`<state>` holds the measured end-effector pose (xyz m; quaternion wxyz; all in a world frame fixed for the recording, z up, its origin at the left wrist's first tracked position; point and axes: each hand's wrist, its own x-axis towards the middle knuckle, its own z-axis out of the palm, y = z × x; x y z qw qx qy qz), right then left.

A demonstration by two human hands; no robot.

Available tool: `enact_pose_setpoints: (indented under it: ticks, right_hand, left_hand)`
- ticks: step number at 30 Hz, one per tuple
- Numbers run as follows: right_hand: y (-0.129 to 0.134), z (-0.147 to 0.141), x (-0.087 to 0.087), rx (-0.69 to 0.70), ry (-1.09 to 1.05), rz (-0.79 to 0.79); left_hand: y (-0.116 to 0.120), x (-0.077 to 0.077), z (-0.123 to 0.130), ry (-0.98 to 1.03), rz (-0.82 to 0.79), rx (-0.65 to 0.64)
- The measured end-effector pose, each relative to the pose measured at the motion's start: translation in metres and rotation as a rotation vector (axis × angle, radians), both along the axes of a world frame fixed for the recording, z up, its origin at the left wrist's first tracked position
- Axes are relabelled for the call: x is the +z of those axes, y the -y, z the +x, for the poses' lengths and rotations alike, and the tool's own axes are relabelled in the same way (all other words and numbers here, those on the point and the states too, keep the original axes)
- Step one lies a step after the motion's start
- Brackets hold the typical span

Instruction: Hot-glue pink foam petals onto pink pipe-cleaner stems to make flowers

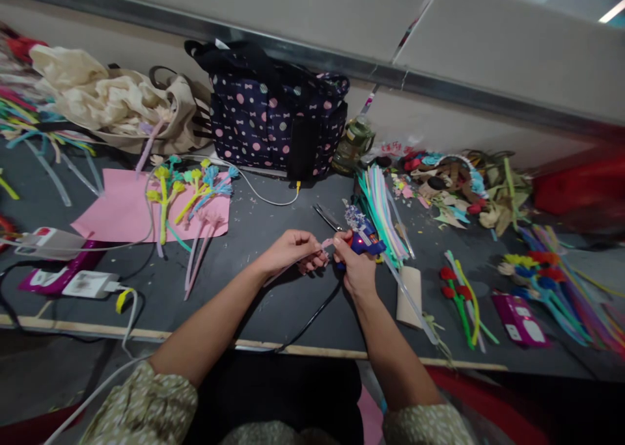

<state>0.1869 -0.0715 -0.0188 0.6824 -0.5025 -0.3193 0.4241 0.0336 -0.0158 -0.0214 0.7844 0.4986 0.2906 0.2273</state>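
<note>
Near the middle of the table, my left hand (299,253) is closed on a pink pipe-cleaner flower (319,260), whose thin stem trails toward my left wrist. With thumb and forefinger pinched together, my right hand (355,263) grips the pink end beside the flower. Right behind that hand is a blue glue gun (365,242) with a lit red light and a clear glue stick (410,298) jutting from its back. Whether my palm also touches the gun is hidden. Scissors (328,217) lie just beyond, beside a silvery tinsel bundle (355,217).
Finished flowers (209,185) rest on pink paper (122,204) to the left. A dotted bag (278,120) and green bottle (354,142) stand at the back. Pipe cleaners (383,204), a cardboard tube (409,295) and red flowers (454,289) lie rightward. A black cord (312,318) crosses the front edge.
</note>
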Motion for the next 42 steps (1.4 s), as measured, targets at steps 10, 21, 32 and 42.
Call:
enact_pose_setpoints:
  ticks: [10,21,32,42]
  right_hand:
    - [0.0001,-0.0008,-0.0009,-0.001,0.021,0.024]
    - [0.0002,-0.0013,-0.0012,-0.009,0.025,0.014]
    - [-0.0007,-0.0012,0.0002,0.001,0.05,0.003]
    - [-0.0017,-0.0012,0.003,-0.106,-0.027,0.032]
  left_hand:
    - [-0.0002,-0.0006,-0.0003,-0.016,0.003,0.004]
    - [-0.0002,0.0008,0.0,-0.008,-0.005,-0.007]
    - [0.0014,0.0028,-0.0008,-0.012,-0.01,0.009]
    - [-0.001,0.0021,-0.0004,0.064,-0.005,0.046]
